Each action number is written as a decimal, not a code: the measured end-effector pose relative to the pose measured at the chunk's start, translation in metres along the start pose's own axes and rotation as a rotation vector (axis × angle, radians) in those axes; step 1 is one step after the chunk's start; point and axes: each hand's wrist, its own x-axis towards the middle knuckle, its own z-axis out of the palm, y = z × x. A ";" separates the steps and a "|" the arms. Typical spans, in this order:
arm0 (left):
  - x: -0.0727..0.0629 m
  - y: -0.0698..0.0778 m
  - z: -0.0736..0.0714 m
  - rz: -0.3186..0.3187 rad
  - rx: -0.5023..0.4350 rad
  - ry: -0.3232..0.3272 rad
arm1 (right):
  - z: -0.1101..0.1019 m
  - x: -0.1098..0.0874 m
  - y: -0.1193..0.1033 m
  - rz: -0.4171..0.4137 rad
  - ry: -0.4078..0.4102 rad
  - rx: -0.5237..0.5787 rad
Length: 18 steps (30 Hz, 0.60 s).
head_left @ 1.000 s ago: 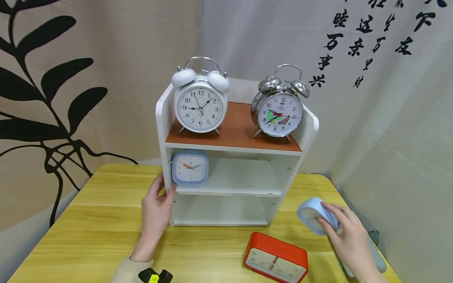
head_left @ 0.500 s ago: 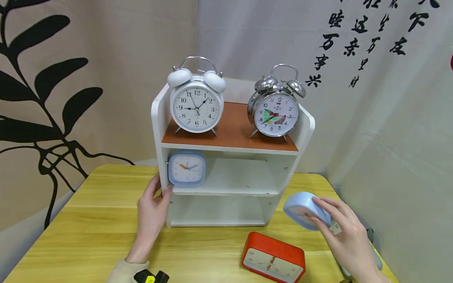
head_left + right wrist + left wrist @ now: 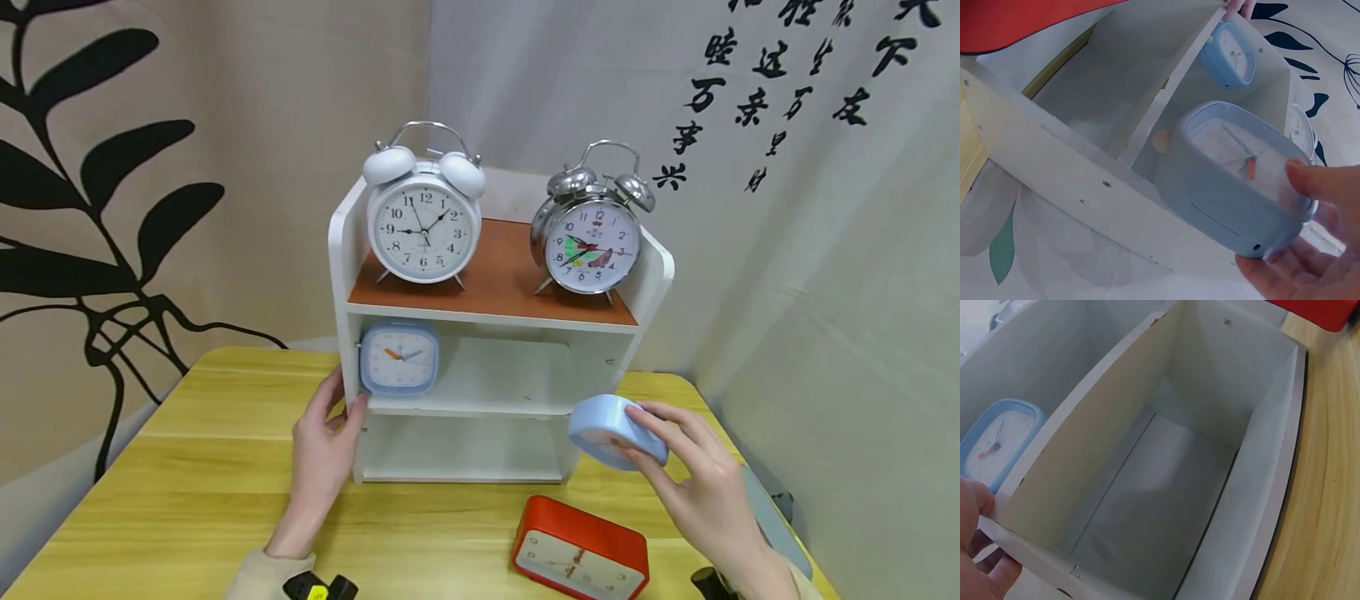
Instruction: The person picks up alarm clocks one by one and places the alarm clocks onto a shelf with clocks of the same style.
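My right hand (image 3: pixel 697 483) pinches a light blue alarm clock (image 3: pixel 611 431) with its thumb on the face side. In the head view this clock hangs tilted, overlapping the shelf's lower right side. My left hand (image 3: pixel 324 454) grips the left side panel of a small white shelf (image 3: pixel 480 410), thumb at the front edge. A second blue alarm clock (image 3: pixel 399 358) stands at the left of the middle tier, just above that thumb. On the brown top tier stand a white twin-bell alarm clock (image 3: pixel 424 221) and a silver twin-bell alarm clock (image 3: pixel 594 248).
A red rectangular clock (image 3: pixel 581 546) lies in front of the shelf on the yellow wooden table (image 3: pixel 202 467). At the table's right edge, partly behind the right hand, is a flat grey-blue object (image 3: pixel 776 521). Curtains with a plant print and black characters hang behind.
The right hand has carried the blue alarm clock left and slightly up, from the table's right side to the shelf's right side. My left hand stays at the shelf's left panel.
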 end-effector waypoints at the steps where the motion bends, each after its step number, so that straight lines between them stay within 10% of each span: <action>1: 0.000 0.000 0.000 0.004 -0.004 -0.003 | 0.002 0.002 0.000 -0.004 -0.002 0.002; 18: 0.002 -0.001 0.000 -0.001 -0.011 -0.009 | 0.029 0.030 0.002 -0.065 -0.075 0.025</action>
